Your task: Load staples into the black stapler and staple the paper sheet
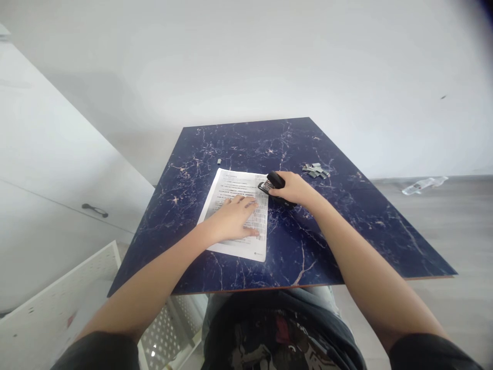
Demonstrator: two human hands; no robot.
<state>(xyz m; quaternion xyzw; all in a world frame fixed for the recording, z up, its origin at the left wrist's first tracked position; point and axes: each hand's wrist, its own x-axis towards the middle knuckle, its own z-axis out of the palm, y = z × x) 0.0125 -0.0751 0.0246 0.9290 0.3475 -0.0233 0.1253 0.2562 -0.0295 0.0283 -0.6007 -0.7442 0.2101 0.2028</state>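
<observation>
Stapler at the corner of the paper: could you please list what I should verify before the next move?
1. Left hand flat on the paper: ok.
2. Right hand has a closed grip on the stapler: ok.
3. Stapler sits at the paper's far right corner: ok.
4. Corner fully inside the stapler's mouth: cannot tell.
5. Left fingertips apart from the stapler: ok.
6. Staples loaded inside: cannot tell.

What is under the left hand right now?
The left hand lies flat on printed paper on the blue marbled table. The print beneath the palm is covered; sheet count cannot be told.
</observation>
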